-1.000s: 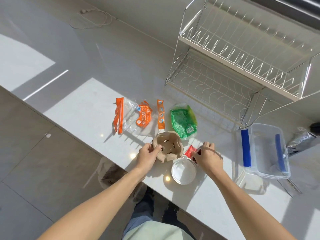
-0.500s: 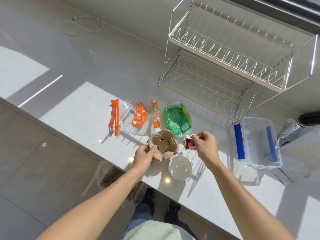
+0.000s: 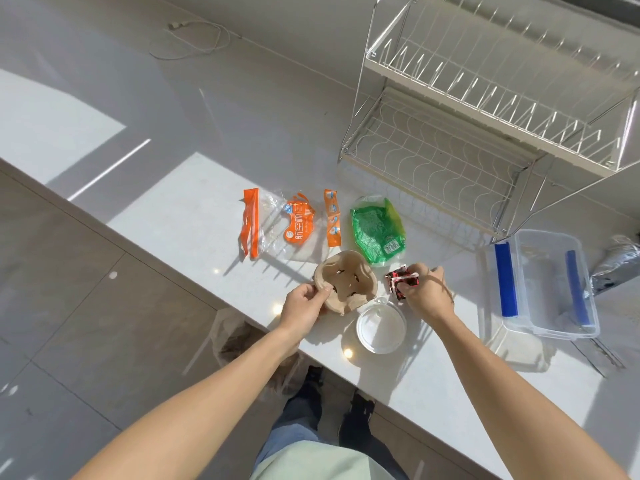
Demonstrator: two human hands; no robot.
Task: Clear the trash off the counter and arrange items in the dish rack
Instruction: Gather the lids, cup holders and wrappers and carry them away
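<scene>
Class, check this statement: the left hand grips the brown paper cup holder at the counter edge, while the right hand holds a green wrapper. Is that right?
Not quite. In the head view the right hand holds a small red and black packet, not a green one; the green wrapper lies untouched on the counter. The rest stands: the left hand grips the brown paper cup holder at the counter edge.

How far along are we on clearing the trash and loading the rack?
Early. Done: nothing visibly; the dish rack holds nothing. In hand: left hand grips the brown paper holder, right hand pinches a red packet. Left: orange wrapper, green wrapper, white lid, clear container.
</scene>
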